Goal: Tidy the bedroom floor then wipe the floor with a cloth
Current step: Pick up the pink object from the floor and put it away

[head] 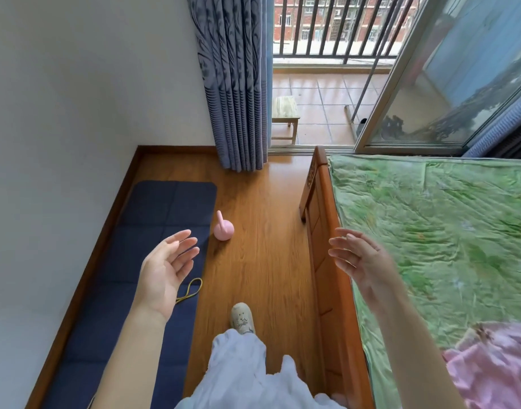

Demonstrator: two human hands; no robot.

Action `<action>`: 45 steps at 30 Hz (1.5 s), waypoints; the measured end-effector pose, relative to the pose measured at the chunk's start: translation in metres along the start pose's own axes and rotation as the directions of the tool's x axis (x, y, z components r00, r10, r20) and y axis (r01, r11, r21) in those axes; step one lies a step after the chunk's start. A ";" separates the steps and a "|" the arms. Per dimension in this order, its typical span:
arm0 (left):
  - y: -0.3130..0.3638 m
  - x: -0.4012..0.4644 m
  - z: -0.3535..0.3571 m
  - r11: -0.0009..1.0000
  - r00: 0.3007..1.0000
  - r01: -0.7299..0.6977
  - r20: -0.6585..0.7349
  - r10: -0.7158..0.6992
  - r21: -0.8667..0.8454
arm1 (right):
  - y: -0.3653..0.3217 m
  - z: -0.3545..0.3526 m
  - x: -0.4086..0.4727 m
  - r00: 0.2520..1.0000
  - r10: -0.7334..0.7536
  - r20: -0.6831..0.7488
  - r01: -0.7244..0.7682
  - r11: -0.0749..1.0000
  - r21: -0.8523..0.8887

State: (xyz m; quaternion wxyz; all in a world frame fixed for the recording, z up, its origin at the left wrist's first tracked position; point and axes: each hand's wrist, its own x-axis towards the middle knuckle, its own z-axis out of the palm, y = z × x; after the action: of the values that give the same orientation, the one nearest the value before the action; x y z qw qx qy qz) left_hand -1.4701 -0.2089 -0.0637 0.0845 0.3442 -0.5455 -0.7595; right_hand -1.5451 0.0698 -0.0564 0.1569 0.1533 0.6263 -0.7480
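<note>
1. The fingers of the left hand are spread and loosely straight, palm turned inward, holding nothing; the right hand mirrors it, fingers relaxed and apart, also holding nothing.
2. Both hands hang in the air above the floor, touching none of the loose items.
3. The likely step is picking up clutter. The pink kettlebell stands on the floor just beside the right edge of the blue mat; its upright handle offers the surest grip, and it is probably heavy, so a full wrap of the fingers seems wise.
4. A yellow band lies on the mat near that same edge; a light pinch should lift it.
5. No cloth for wiping can be seen.
6. The wooden floor runs between the mat along the wall and the bed, whose green cover carries a pink fabric at its near corner.
7. Beyond, a curtain hangs beside an open balcony door, with a small stool outside.
</note>
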 end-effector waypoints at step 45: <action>0.071 0.422 0.134 0.944 0.773 0.252 -0.543 -0.329 -0.213 | -0.083 0.277 0.555 0.799 0.450 0.399 -0.148 0.790 -0.595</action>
State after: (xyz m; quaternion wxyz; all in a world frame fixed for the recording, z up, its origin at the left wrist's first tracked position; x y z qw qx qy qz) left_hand -1.8865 -0.3460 -0.1605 0.1474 0.6298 -0.3853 -0.6582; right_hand -2.0915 -0.2134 -0.1727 0.4782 -0.0043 0.7086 -0.5188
